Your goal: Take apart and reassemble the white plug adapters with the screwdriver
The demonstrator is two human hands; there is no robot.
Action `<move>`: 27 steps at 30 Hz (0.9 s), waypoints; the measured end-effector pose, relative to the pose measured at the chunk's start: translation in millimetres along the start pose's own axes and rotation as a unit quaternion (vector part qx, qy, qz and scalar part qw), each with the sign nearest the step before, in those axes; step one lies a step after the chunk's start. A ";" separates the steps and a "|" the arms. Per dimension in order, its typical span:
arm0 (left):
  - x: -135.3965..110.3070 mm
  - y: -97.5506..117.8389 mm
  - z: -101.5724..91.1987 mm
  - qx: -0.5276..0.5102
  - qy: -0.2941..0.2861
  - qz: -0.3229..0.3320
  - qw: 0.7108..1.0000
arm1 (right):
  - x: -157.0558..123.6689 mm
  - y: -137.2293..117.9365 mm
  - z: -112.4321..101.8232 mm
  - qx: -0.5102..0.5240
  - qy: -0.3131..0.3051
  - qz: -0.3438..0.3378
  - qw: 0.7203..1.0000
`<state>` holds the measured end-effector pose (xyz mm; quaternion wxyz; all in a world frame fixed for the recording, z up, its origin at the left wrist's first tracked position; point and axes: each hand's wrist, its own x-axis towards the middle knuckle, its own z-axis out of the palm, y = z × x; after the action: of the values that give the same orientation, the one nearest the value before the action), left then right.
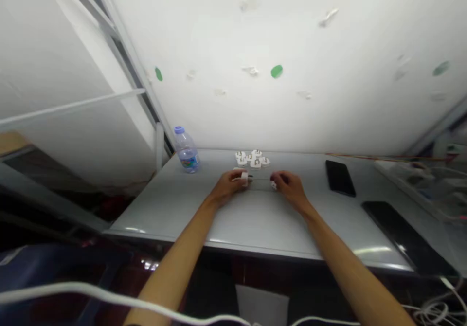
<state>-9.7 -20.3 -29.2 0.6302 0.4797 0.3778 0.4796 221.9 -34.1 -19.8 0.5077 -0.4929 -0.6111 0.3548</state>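
I watch 2 bare hands at work near the middle of the frame, over a grey table [248,219]. On my feed, the left hand [226,188] holds a white block [244,178] in a narrow pinch, its metal prongs pointing toward the right of the frame. The right hand [291,188], just right of centre, has its fingers closed on a small white piece [273,185], mostly hidden from me by the fingertips. The 2 held items are apart, with a strip of table between them.

Just above the hands, near the wall [226,34], I see a cluster of white plug pieces [256,163], at least 6 of them, metal contacts showing. Left of centre, a clear bottle [187,153] with a blue cap stands upright on the table. At the right of the frame I have a black phone [340,178] lying flat, and a larger dark slab [404,236] below it, near the front edge. Along the far right sits a white tray [404,187] with blurred contents. A white cable [120,297] runs across the bottom of the frame, over the left forearm. On the wall I count 3 green spots [276,71].
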 end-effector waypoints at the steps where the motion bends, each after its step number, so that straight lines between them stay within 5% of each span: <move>1: 1.0 -1.3 -1.1 0.005 0.000 0.003 1.000 | -0.3 0.1 0.9 -0.001 -0.003 0.002 1.000; 27: 8.3 -5.7 -4.4 -0.047 -0.011 -0.010 0.999 | -3.0 5.6 11.6 0.062 -0.008 0.038 0.997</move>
<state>-10.4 -11.7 -36.0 0.6610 0.4509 0.3526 0.4853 212.0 -34.7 -28.5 0.5185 -0.4801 -0.5730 0.4150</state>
